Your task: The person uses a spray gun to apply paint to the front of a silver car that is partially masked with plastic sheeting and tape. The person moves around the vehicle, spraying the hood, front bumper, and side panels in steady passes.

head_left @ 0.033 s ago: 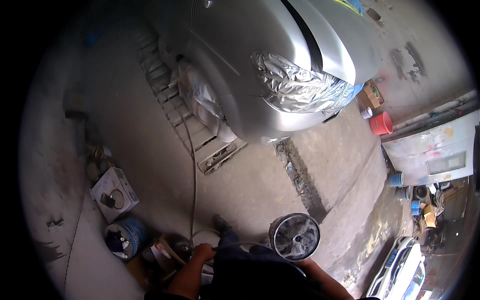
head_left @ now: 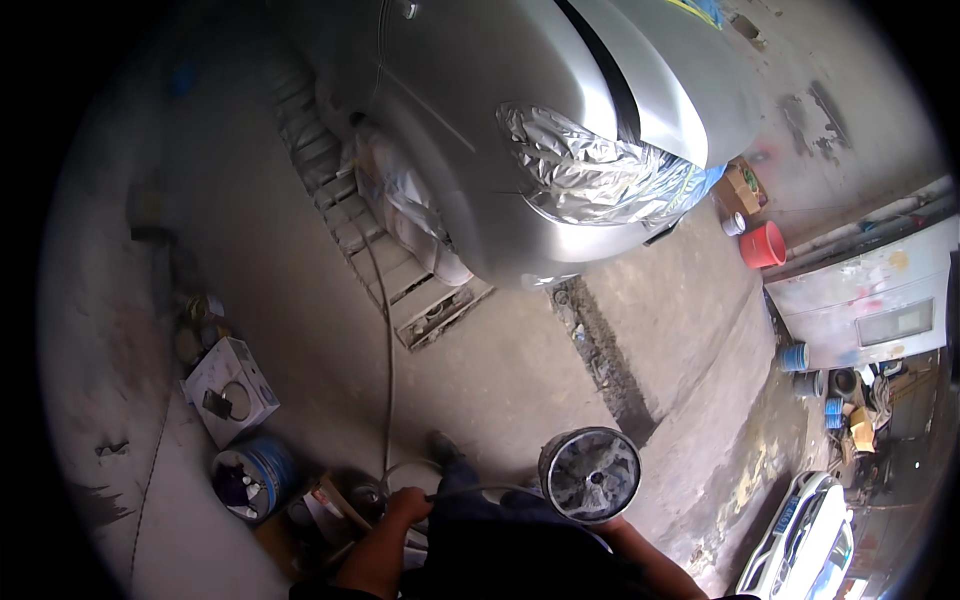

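My left hand [head_left: 408,505] is closed around a thin air hose [head_left: 470,489] at the lower middle. From there the hose runs right across my legs, toward a spray gun's round paint cup [head_left: 592,474], paint-smeared grey and black with a small knob in the middle of its lid. Under the cup, my right hand [head_left: 612,528] is mostly hidden; it appears wrapped around the gun's handle, which the cup covers. Ahead stands a grey car [head_left: 450,110]. Crinkled silver masking film [head_left: 580,170] covers its headlight area, and clear plastic [head_left: 395,195] wraps the wheel.
The hose continues over the floor toward the car's wheel. A white box [head_left: 230,390] and a blue pail [head_left: 262,475] stand at left. A floor grate [head_left: 440,312] lies by the wheel. At right are a red bucket [head_left: 763,245], a paint-spotted panel [head_left: 870,300] and a white car bumper [head_left: 790,540].
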{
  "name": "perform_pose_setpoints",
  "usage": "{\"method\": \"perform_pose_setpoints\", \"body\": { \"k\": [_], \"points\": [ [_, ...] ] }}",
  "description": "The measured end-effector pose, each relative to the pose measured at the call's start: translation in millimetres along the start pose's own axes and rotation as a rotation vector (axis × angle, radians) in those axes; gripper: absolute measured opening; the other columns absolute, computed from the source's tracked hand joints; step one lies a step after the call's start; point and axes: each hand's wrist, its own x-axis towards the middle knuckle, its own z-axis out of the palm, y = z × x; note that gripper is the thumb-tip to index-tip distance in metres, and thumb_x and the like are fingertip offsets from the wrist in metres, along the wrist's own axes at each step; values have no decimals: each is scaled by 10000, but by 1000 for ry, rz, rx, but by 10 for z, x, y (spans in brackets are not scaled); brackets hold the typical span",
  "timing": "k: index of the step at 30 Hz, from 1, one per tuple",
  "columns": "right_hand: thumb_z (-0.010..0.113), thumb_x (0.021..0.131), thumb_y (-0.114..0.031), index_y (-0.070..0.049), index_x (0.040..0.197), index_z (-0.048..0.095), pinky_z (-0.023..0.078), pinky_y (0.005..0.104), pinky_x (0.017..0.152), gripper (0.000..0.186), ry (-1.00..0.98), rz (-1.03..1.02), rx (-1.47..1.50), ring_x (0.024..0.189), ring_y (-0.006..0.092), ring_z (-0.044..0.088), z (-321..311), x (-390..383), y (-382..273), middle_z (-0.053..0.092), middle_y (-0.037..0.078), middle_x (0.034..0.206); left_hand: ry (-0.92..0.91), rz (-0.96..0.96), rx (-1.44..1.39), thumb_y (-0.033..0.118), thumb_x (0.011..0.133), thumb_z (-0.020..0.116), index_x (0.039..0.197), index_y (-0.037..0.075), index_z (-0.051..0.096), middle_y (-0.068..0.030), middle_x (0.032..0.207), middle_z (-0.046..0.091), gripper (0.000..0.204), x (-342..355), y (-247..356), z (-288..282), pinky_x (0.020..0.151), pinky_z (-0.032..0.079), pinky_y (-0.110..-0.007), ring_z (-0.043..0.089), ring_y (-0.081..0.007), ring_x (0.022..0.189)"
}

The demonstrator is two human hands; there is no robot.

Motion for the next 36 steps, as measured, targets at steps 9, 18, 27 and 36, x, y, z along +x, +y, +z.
{"method": "perform_pose_setpoints", "body": {
  "k": [9,18,27,36],
  "points": [
    [600,837,-201,-71,1034,639,410,424,902,239,102,20,64,1004,314,562,-237,-230,506,638,127,1022,-22,31,76,445,760,552,909,82,696,-187,993,645,418,33,552,20,845,476,-444,604,-367,957],
    [587,849,-191,-68,1033,638,405,427,902,228,257,63,201,1002,317,558,-879,-534,1635,637,125,1021,-23,-76,141,410,745,572,911,75,692,-190,999,639,393,-101,1757,44,836,475,-441,604,-355,954],
    [560,874,-118,-32,946,658,431,388,856,148,390,-104,-201,911,293,592,-1903,-845,3144,660,116,922,193,-64,141,386,746,568,896,68,689,-191,939,648,372,-50,3239,301,821,474,-444,605,-370,923],
    [597,878,-146,-16,874,607,405,257,577,131,817,230,597,651,110,532,-3193,-379,3570,628,58,784,133,75,234,385,766,544,893,71,681,-210,944,637,365,519,4422,188,819,466,-464,595,-390,916]
  ]
}}
